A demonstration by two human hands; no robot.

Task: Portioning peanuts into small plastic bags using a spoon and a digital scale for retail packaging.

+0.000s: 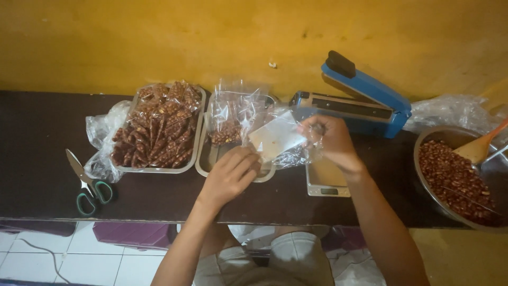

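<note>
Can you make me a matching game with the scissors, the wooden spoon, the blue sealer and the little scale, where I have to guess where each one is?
Things:
1. scissors
2. wooden spoon
3. blue sealer
4. little scale

Places:
A. in the metal bowl of peanuts
B. at the back by the yellow wall, lid raised
C. far left on the dark table, beside the tray of packed snacks
D. under the right hand that holds a clear bag

Pairs: 1-C, 2-A, 3-B, 4-D
</note>
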